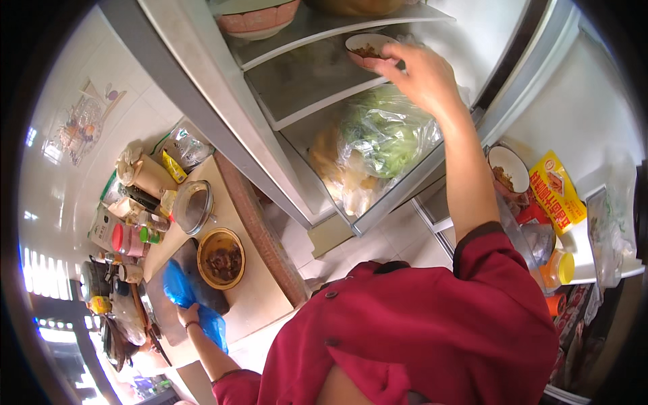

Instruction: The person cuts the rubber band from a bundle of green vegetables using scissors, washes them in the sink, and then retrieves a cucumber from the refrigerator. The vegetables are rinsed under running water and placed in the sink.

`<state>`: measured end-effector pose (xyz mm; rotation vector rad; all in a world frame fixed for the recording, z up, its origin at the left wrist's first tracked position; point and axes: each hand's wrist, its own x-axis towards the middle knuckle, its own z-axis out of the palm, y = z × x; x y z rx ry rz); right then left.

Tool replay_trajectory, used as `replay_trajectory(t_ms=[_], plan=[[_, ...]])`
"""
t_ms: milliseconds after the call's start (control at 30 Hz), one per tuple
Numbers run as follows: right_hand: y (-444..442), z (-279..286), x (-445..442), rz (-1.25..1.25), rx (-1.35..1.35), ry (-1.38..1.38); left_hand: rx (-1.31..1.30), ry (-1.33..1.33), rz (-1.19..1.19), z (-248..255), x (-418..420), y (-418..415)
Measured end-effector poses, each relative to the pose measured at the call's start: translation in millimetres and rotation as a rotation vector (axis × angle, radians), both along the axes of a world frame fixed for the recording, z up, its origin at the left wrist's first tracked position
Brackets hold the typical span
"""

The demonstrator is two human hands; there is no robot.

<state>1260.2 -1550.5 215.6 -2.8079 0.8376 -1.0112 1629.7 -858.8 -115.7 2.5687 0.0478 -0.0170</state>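
My right hand (422,73) reaches into the fridge, at the right rim of a small pink-and-white bowl (363,59) holding brown food. Thumb and forefinger overlap the bowl, but whether they grip it is unclear. The bowl is at a glass shelf (304,71) of the fridge. Beneath my forearm, a clear plastic bag of leafy greens (392,129) fills the drawer (364,223). On the other side, my left hand (190,315) holds a blue plastic bag (178,283) over the counter. Beside that bag stands a brown bowl of dark meat pieces (220,260).
The counter (263,298) also carries a glass bowl (194,206), several jars and food packets. A larger pink bowl (258,17) sits on the upper shelf. At right, the open fridge door holds another bowl (508,169), a yellow packet (557,192) and a yellow-lidded jar (558,267).
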Motion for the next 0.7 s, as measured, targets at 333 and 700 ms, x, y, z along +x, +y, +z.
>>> replay_trajectory(t_ms=[333,700], plan=[[-23.2,-43.0,152.7,-0.127,-0.189,0.224,0.393,-0.090,0.260,27.6,-37.9,-42.9],[-50.0,-49.5,193.0,-0.091,0.226,0.324,0.514,-0.354,0.111,50.1,-102.5,-14.4]])
